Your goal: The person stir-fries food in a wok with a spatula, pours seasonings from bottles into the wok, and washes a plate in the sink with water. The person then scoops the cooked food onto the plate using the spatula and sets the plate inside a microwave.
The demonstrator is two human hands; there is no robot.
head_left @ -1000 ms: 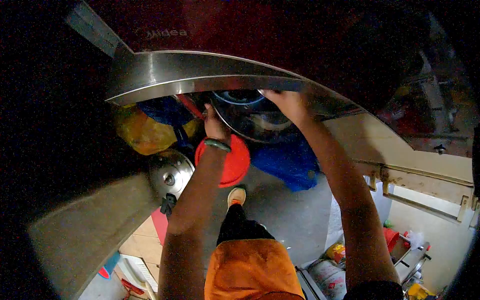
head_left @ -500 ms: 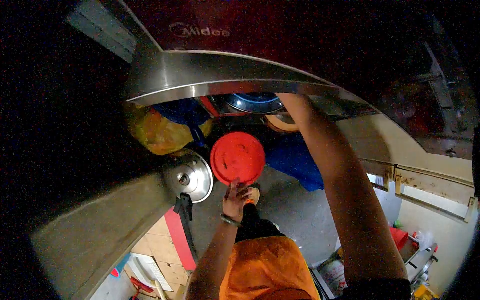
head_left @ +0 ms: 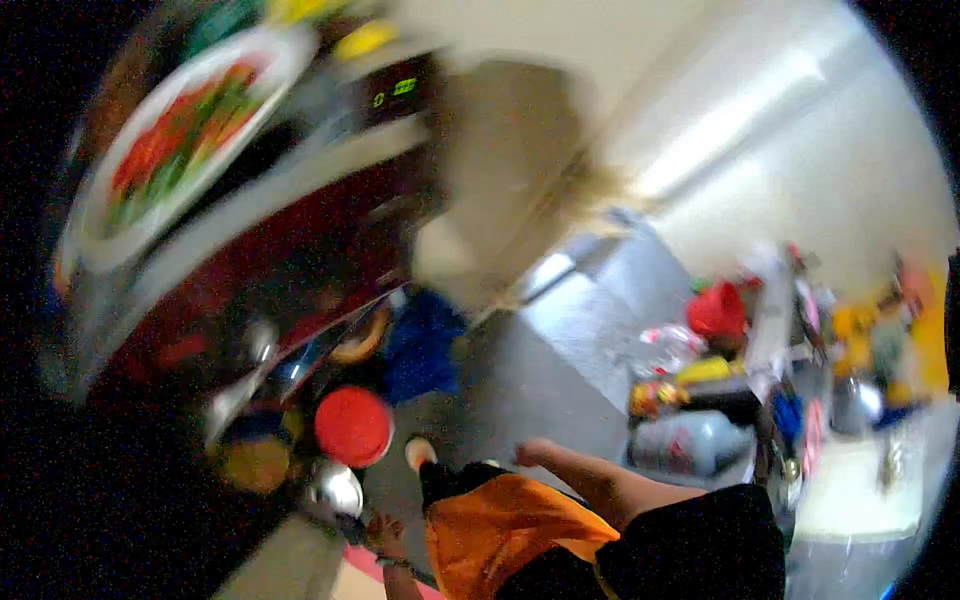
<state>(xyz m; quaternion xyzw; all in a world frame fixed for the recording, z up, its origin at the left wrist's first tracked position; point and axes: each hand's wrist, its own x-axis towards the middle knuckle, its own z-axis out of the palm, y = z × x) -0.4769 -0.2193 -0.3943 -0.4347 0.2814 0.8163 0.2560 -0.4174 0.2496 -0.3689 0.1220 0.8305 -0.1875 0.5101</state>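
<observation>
Blur softens the whole head view. My left hand (head_left: pixel 386 534) is low, left of the orange apron (head_left: pixel 490 530), with fingers apart and nothing seen in it. It is nearest to a shiny metal lid or pan (head_left: pixel 337 489) and its dark handle. A round red lid or tub (head_left: pixel 354 426) stands just above that. My right hand (head_left: pixel 534 453) is over the grey floor in front of the apron, touching nothing visible; its fingers are smeared, so their shape is unclear.
A white plate of red and green food (head_left: pixel 190 140) lies upper left, beside a green-lit display (head_left: pixel 395 92). Blue cloth or plastic (head_left: pixel 425 345) hangs near the middle. On the right are a gas cylinder (head_left: pixel 690 443), a red container (head_left: pixel 717 310) and a cluttered counter.
The view has swung right, bringing the plate and the cluttered right side into sight. My right hand has come out from under the metal edge; my left has moved away from the red round thing.
</observation>
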